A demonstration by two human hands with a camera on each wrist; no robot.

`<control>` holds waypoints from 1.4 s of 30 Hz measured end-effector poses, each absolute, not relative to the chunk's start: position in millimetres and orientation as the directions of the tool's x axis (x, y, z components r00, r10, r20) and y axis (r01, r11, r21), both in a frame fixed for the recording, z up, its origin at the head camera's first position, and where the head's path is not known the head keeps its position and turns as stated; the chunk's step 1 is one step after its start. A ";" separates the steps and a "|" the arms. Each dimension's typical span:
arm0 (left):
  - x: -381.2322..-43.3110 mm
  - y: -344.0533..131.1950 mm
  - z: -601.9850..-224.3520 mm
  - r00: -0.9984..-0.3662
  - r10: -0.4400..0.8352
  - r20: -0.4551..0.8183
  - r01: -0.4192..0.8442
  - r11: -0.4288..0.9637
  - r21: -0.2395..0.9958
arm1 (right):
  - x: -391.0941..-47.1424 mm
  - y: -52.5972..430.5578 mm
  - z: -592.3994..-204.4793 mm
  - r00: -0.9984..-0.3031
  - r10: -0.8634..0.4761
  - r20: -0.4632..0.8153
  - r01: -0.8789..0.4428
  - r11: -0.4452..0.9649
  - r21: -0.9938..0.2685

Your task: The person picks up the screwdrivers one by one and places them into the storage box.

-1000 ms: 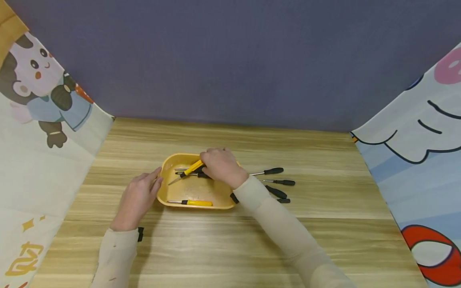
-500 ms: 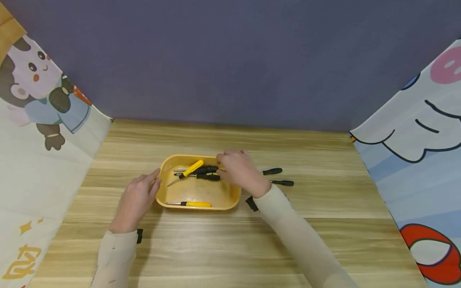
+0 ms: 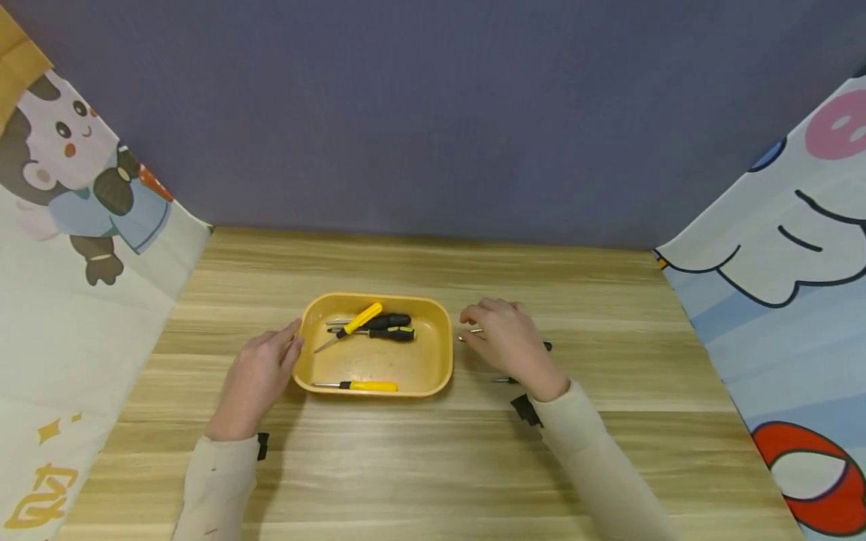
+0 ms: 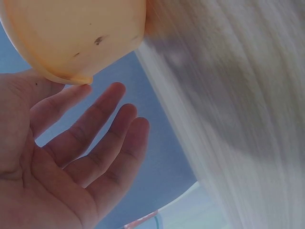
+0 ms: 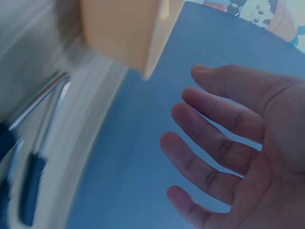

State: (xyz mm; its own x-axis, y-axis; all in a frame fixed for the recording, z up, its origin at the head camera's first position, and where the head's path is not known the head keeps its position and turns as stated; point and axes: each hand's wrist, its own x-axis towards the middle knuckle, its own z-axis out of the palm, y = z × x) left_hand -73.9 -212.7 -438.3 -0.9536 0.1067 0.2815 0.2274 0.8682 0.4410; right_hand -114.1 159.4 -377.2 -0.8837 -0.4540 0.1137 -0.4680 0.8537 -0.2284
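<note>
My left hand [image 3: 260,379] holds the left rim of a yellow plastic tray [image 3: 443,361]; in the left wrist view its thumb and index finger are at the lip, other fingers spread. In the tray lie a yellow-handled screwdriver [image 3: 373,386] along the near side, another yellow screwdriver [image 3: 364,317] slanted across a black-handled screwdriver [image 3: 399,321], and a black-and-yellow screwdriver [image 3: 392,333]. Right of the tray, my right hand [image 3: 510,338] is empty, fingers loosely bent, over several black-handled screwdrivers. It partly hides them; the right wrist view shows a dark handle [image 5: 31,188] and metal shafts.
The wood-grain table [image 3: 379,466] extends around the tray. A dark blue-grey panel [image 3: 433,120] stands along its back edge. Cartoon-printed sheets rise at the left [image 3: 88,225] and right [image 3: 791,300]. Black straps show at both wrists.
My right hand has let go of the black-and-yellow screwdriver in the tray and moved right, out over the screwdrivers on the table. My left hand has stayed at the tray's rim.
</note>
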 end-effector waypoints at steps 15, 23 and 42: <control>-71.8 -211.1 -437.1 -0.943 0.105 0.316 0.245 0.861 0.446 | -92.8 224.1 -421.2 -0.910 -0.357 0.209 -0.407 0.867 -0.289; -71.4 -210.5 -436.5 -0.949 0.101 0.298 0.234 0.861 0.453 | -82.4 242.2 -441.7 -0.925 -0.332 0.184 -0.372 0.890 -0.263; -72.1 -212.4 -437.5 -0.944 0.114 0.308 0.249 0.861 0.445 | -86.0 244.1 -460.2 -0.945 -0.297 0.141 -0.324 0.912 -0.251</control>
